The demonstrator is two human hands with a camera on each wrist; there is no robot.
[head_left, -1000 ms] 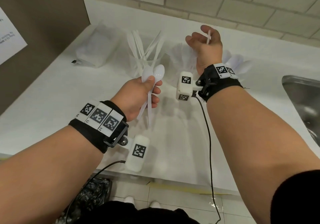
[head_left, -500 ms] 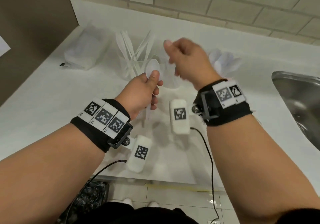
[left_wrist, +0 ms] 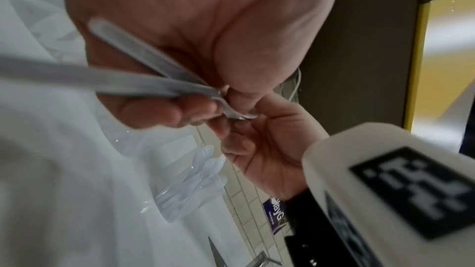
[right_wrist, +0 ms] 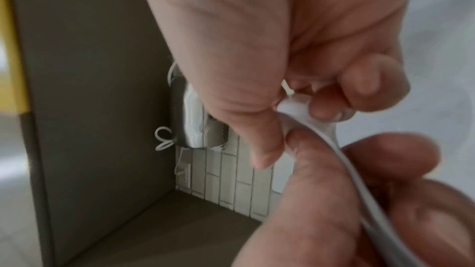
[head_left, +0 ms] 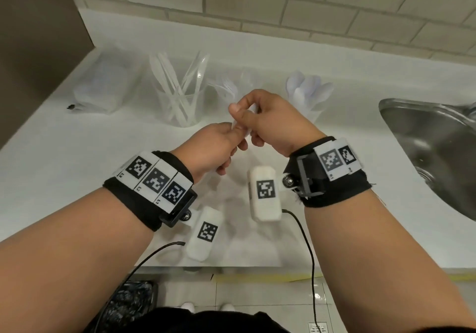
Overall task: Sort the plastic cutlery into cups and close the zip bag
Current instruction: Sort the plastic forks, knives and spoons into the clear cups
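Observation:
My left hand [head_left: 226, 139] grips two white plastic spoons [left_wrist: 133, 82] by their handles above the counter. My right hand [head_left: 247, 116] meets it from the right and pinches the bowl of one spoon [right_wrist: 295, 109] between thumb and fingers. At the back stand three clear cups: one with knives [head_left: 180, 95], one with forks [head_left: 230, 88] just behind my hands, and one with spoons [head_left: 307, 91] at the right. The clear zip bag [head_left: 100, 88] lies at the back left; I cannot tell whether its seal is closed.
A steel sink [head_left: 432, 152] is set into the white counter [head_left: 64, 157] at the right. A brown panel [head_left: 38, 36] bounds the left side and a tiled wall [head_left: 283, 5] the back. The counter's front edge runs below my wrists.
My right hand left the fork cup at the back, where it held a fork, came back without it, and now pinches a spoon in my left hand. The left hand stayed put.

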